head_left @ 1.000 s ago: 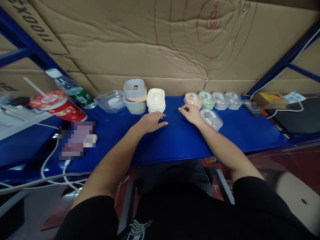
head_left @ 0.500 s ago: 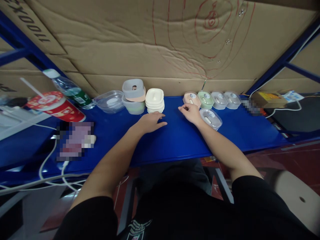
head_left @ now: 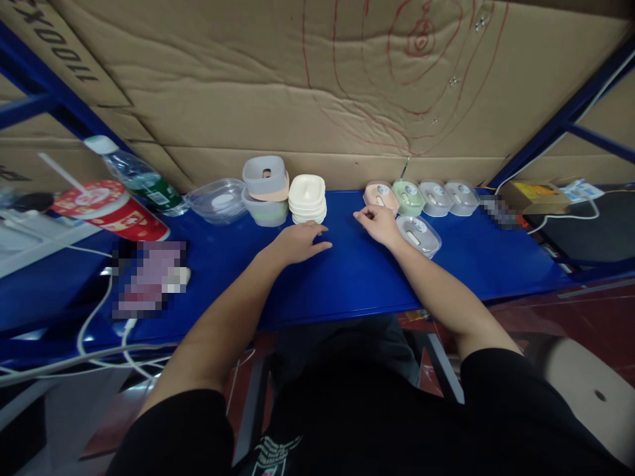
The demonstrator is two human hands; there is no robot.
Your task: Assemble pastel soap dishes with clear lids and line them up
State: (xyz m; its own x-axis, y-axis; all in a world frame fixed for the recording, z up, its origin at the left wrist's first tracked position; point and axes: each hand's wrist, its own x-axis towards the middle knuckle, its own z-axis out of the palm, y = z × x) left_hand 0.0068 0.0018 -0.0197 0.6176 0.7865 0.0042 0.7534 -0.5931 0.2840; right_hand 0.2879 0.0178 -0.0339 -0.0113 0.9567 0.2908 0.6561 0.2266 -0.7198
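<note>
My left hand (head_left: 299, 243) rests low over the blue tabletop (head_left: 342, 281), its thumb and fingers stretched apart with nothing in them. Just beyond it stands a stack of cream plastic pieces (head_left: 307, 193). To the left of that stack are nested tubs, a grey one (head_left: 264, 173) on top and a pale green one (head_left: 266, 213) below. My right hand (head_left: 381, 226) has its fingers curled in, and no object shows in them. Behind it sits a peach lidded box (head_left: 379, 192), partly covered by the hand. A grey lidded box (head_left: 421, 238) lies beside my right wrist.
A green lidded box (head_left: 409, 198) and two grey ones (head_left: 435, 199) line the back right. Clear plastic lids (head_left: 217, 200), a water bottle (head_left: 143, 182) and a red cup (head_left: 119, 215) occupy the left, with white cables (head_left: 94, 330). Cardboard (head_left: 223, 86) walls the back.
</note>
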